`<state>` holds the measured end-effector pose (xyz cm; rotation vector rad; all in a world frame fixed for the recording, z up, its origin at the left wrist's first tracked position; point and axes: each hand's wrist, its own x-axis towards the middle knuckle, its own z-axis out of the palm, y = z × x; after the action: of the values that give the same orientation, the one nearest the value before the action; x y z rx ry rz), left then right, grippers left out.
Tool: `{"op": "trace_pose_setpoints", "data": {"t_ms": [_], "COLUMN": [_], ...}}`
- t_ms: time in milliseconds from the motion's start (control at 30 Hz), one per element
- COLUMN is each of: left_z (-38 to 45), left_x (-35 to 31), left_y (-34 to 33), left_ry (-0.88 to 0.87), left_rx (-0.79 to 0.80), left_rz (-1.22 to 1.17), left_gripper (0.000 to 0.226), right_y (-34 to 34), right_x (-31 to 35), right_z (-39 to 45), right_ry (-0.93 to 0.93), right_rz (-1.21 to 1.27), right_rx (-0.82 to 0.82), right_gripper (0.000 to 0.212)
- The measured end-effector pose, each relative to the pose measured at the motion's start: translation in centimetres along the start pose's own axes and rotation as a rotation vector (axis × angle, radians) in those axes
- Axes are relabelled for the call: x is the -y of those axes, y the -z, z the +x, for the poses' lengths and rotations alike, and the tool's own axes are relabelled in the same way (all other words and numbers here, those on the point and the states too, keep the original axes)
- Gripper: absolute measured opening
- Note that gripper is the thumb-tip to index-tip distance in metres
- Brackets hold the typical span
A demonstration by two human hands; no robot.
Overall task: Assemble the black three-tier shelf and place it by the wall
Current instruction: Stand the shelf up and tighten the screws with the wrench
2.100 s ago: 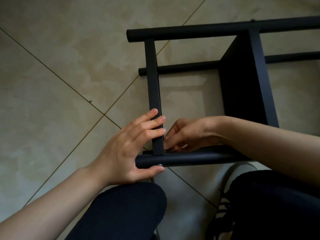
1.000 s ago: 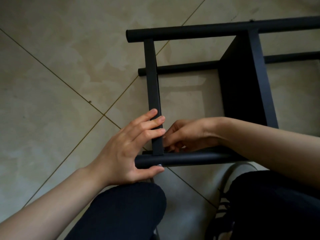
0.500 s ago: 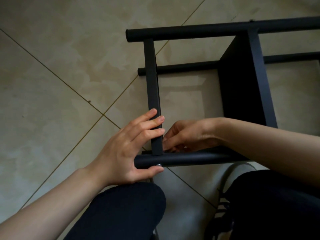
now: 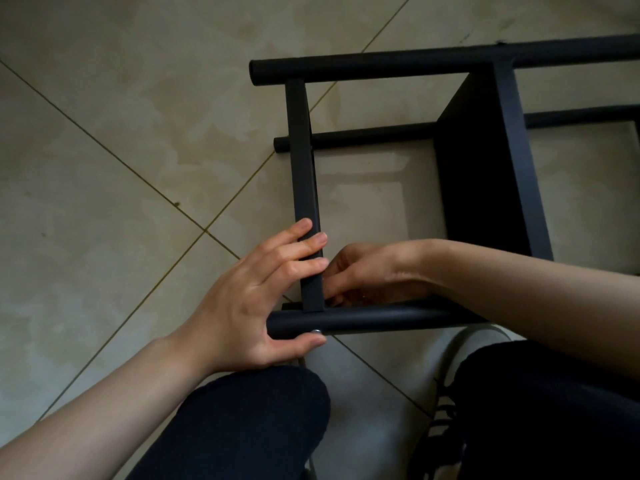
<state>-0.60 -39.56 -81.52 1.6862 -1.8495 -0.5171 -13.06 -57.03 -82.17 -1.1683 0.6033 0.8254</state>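
Observation:
The black shelf lies on its side on the tiled floor. Its end board [image 4: 304,168] runs from the far pole [image 4: 381,65] to the near pole [image 4: 381,318]. My left hand [image 4: 249,296] lays straight fingers across the board's near end, and its thumb presses under the near pole at a small silver screw head [image 4: 316,331]. My right hand [image 4: 370,271] reaches inside the frame to the same joint, with its fingertips hidden behind the board. A second black shelf panel [image 4: 485,174] stands further right.
A third pole [image 4: 363,136] lies lower, against the floor. My knees in dark trousers [image 4: 242,420] fill the bottom of the view, with a laced shoe [image 4: 446,427] at the lower right. Beige floor tiles [image 4: 121,133] spread to the left.
Almost nothing differs. Both hands stay at the same joint, and only the right hand's fingers shift slightly behind the board.

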Motion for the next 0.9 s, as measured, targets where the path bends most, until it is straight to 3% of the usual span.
{"op": "trace_pose_setpoints", "data": {"t_ms": [200, 333, 533, 667, 900], "left_z": [0.02, -0.06, 0.04, -0.06, -0.06], "left_x": [0.01, 0.07, 0.04, 0.15, 0.25], "left_y": [0.02, -0.09, -0.03, -0.14, -0.19], "left_ry": [0.006, 0.001, -0.002, 0.0, 0.0], "left_rx": [0.002, -0.003, -0.002, -0.007, -0.003], "left_rz": [0.001, 0.002, 0.002, -0.008, -0.01], "left_gripper": [0.066, 0.066, 0.065, 0.066, 0.066], "right_y": [0.35, 0.08, 0.66, 0.23, 0.58], "right_x": [-0.08, -0.24, 0.01, -0.1, 0.07], "right_z": [-0.2, 0.22, -0.26, 0.01, -0.39], "right_ry": [0.0, 0.003, -0.014, -0.006, -0.004], "right_rz": [0.076, 0.053, 0.058, 0.051, 0.054], "right_rx": [0.049, 0.033, 0.073, 0.034, 0.054], "right_gripper": [0.017, 0.03, 0.022, 0.031, 0.017]}}
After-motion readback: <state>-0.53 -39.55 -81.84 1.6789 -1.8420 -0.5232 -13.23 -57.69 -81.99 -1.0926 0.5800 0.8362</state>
